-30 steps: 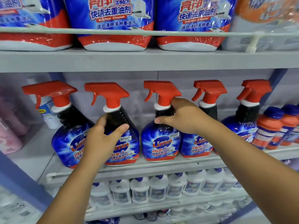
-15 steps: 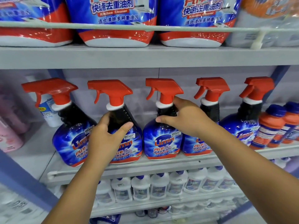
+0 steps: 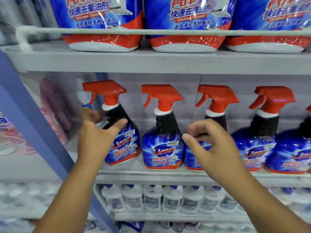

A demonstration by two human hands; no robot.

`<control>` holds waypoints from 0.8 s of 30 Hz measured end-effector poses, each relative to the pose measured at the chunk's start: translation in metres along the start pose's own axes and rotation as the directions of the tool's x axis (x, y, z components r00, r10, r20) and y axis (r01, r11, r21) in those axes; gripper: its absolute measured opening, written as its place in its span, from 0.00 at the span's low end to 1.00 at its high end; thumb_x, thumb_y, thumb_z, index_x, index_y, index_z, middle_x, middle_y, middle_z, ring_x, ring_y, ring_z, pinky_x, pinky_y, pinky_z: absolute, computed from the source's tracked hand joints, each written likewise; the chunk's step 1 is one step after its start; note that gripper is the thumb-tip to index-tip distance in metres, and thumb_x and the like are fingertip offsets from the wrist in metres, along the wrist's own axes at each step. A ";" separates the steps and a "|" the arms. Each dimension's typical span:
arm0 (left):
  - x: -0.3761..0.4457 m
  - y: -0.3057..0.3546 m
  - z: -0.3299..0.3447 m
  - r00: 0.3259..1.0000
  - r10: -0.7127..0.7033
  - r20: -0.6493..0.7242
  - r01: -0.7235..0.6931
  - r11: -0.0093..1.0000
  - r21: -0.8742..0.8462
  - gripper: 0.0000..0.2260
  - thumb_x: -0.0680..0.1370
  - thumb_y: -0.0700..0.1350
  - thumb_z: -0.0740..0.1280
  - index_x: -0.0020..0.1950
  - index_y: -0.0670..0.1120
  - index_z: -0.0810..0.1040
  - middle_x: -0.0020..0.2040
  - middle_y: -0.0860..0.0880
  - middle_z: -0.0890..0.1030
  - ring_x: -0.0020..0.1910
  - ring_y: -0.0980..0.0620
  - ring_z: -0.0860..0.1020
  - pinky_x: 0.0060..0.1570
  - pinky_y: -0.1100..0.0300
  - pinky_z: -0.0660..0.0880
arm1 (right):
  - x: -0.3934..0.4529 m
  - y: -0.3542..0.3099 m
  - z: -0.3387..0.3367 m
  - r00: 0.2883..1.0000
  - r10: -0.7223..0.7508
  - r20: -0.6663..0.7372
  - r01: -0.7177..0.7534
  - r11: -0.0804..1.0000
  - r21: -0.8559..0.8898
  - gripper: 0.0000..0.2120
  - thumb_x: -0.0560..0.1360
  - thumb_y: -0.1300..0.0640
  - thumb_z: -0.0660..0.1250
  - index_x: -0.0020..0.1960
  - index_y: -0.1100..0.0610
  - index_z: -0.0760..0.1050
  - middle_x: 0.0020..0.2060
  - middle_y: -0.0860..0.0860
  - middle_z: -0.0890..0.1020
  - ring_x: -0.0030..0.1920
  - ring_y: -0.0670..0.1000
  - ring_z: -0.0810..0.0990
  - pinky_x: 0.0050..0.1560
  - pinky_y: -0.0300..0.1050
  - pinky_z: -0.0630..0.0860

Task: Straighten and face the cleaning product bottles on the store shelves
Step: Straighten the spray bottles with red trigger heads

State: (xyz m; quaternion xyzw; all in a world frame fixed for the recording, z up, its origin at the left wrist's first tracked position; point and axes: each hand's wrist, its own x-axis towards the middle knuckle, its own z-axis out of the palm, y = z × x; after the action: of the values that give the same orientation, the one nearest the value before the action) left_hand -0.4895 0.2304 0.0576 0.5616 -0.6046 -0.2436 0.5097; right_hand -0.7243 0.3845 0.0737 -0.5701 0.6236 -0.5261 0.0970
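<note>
Several blue Limn spray bottles with red trigger heads stand in a row on the grey middle shelf (image 3: 151, 176). My left hand (image 3: 96, 140) wraps the shoulder of the leftmost spray bottle (image 3: 125, 147), thumb across its front and fingers behind the black neck; that bottle's label is turned slightly right. The second bottle (image 3: 162, 152) stands free, label facing me. My right hand (image 3: 213, 147) hovers with curled, parted fingers in front of the third bottle (image 3: 217, 101), covering most of its label and holding nothing. A fourth bottle (image 3: 262, 130) stands to the right.
Large blue-and-red refill pouches (image 3: 104, 22) sit on the shelf above behind a rail. Small white bottles (image 3: 151, 197) fill the shelf below. A blue upright post (image 3: 33, 125) and pink packs (image 3: 55, 106) lie to the left.
The view has swung left. My left hand moved from the second bottle to the leftmost one. My right hand let go of the third bottle's neck and now hangs open before it.
</note>
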 end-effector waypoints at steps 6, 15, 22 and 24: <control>0.015 -0.019 0.002 0.970 -0.031 0.240 0.031 1.000 0.002 0.12 0.75 0.54 0.75 0.55 0.59 0.78 0.47 0.60 0.84 0.44 0.59 0.83 0.43 0.60 0.76 | 0.037 -0.006 0.037 0.994 0.060 0.089 -0.050 0.992 -0.117 0.24 0.75 0.47 0.74 0.68 0.49 0.73 0.62 0.47 0.75 0.59 0.42 0.76 0.63 0.33 0.71; 0.012 -0.031 -0.013 0.907 0.055 0.417 0.007 0.989 -0.146 0.10 0.79 0.50 0.71 0.58 0.62 0.77 0.51 0.62 0.84 0.48 0.66 0.82 0.49 0.63 0.77 | 0.051 -0.004 0.046 0.963 0.186 0.194 -0.156 0.975 -0.158 0.20 0.75 0.49 0.74 0.64 0.46 0.73 0.52 0.47 0.82 0.45 0.43 0.78 0.39 0.22 0.71; 0.011 -0.028 -0.013 0.877 0.109 0.468 -0.038 0.987 -0.159 0.10 0.80 0.49 0.70 0.54 0.65 0.75 0.54 0.61 0.83 0.51 0.66 0.81 0.47 0.68 0.74 | 0.049 -0.001 0.049 0.967 0.185 0.175 -0.158 0.975 -0.157 0.20 0.75 0.48 0.74 0.64 0.45 0.73 0.52 0.45 0.83 0.51 0.45 0.81 0.42 0.27 0.73; 0.010 -0.027 -0.013 0.875 0.117 0.470 -0.042 0.985 -0.167 0.10 0.80 0.48 0.69 0.56 0.63 0.75 0.53 0.62 0.83 0.50 0.69 0.81 0.45 0.72 0.74 | 0.049 -0.002 0.048 0.965 0.185 0.185 -0.159 0.976 -0.150 0.19 0.75 0.48 0.74 0.64 0.44 0.72 0.52 0.45 0.83 0.52 0.45 0.81 0.44 0.29 0.74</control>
State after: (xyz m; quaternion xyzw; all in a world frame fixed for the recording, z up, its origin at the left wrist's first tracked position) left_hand -0.4652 0.2184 0.0423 0.4182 -0.7141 -0.3985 0.3955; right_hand -0.7047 0.3191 0.0775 -0.5684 0.6920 -0.4132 0.1654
